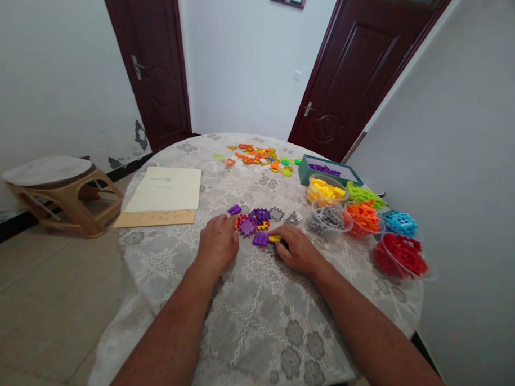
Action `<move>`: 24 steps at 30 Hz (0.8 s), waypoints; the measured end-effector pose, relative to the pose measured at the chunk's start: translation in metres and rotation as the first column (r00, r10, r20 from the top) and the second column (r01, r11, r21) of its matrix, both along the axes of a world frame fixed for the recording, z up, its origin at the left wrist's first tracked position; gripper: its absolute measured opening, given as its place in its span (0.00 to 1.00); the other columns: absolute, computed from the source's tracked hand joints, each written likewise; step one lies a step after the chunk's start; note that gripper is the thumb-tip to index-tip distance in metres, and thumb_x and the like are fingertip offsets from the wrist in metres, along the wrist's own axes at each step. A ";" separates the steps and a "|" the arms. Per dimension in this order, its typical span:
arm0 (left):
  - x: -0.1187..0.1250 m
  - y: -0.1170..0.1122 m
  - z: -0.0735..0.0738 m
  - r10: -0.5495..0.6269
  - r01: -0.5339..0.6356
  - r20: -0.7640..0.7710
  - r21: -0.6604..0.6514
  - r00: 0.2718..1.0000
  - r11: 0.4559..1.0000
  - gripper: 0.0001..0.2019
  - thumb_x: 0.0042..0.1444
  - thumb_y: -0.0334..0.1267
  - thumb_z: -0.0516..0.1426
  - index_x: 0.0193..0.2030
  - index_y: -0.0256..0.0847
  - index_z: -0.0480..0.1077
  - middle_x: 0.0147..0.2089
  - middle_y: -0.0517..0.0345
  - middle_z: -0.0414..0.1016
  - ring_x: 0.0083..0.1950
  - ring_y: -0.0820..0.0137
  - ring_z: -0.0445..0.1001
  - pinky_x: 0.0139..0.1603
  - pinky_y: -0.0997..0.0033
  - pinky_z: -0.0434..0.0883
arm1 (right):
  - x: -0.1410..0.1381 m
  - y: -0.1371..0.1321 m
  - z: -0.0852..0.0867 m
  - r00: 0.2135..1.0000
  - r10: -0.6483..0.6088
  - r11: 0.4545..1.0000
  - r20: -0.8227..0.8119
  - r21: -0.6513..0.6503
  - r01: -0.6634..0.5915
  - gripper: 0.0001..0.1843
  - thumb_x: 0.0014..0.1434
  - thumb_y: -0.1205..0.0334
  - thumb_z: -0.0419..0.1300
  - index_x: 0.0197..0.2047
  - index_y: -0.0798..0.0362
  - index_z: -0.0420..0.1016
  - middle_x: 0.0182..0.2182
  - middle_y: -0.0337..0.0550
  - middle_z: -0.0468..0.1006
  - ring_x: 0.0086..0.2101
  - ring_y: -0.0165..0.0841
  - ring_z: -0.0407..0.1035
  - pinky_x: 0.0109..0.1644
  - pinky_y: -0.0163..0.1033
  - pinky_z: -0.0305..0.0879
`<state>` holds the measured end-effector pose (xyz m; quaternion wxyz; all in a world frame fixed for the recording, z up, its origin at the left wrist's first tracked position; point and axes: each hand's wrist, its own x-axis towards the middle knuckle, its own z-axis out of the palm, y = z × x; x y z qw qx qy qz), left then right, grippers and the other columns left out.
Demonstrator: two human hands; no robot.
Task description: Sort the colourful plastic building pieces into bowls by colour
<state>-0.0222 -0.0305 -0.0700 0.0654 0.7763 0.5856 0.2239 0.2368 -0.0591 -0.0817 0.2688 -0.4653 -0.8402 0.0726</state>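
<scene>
My left hand [218,242] rests curled at the left of a small pile of plastic building pieces, its fingertips mostly hidden; what they hold, if anything, I cannot make out. Beside it are a purple piece [234,209], an orange-red piece [241,221] and a purple square piece with toothed edges [247,227]. My right hand [296,248] is closed at the right, fingers on a yellow building piece [274,238] whose end meets a ridged purple piece [261,239]. Behind them are a dark purple gear-like piece [260,215] and a grey toothed square [276,214].
Clear tubs of yellow [325,190], grey [329,218], orange [363,218], blue [400,223] and red pieces [401,255] line the right, near a green box [306,172]. Mixed pieces [259,157] lie at the back, papers [167,192] at left. A stool [67,197] stands beyond.
</scene>
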 end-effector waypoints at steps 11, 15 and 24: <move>0.006 -0.005 0.004 -0.081 0.072 -0.115 -0.085 0.990 0.994 0.13 0.65 0.40 0.57 0.52 0.45 0.79 0.58 0.44 0.75 0.61 0.53 0.72 0.61 0.54 0.69 | 0.046 0.021 0.078 0.886 -0.449 0.882 -0.116 0.106 0.460 0.18 0.73 0.52 0.55 0.52 0.51 0.82 0.42 0.47 0.86 0.39 0.39 0.78 0.46 0.40 0.69; 0.008 -0.009 0.010 -0.124 0.116 -0.083 -0.099 0.989 0.988 0.09 0.64 0.39 0.58 0.44 0.42 0.80 0.53 0.44 0.77 0.58 0.55 0.73 0.62 0.56 0.67 | 0.096 0.058 0.102 0.753 -0.658 0.737 0.000 0.200 0.645 0.19 0.71 0.54 0.55 0.52 0.53 0.83 0.46 0.52 0.86 0.44 0.43 0.78 0.50 0.43 0.69; 0.009 -0.016 0.013 -0.142 0.139 -0.018 -0.117 0.990 0.983 0.14 0.60 0.40 0.62 0.52 0.41 0.77 0.56 0.42 0.75 0.61 0.53 0.71 0.65 0.54 0.67 | 0.123 0.086 0.094 0.645 -0.764 0.602 -0.006 0.354 0.716 0.21 0.67 0.62 0.55 0.60 0.60 0.77 0.54 0.63 0.79 0.54 0.48 0.73 0.59 0.51 0.67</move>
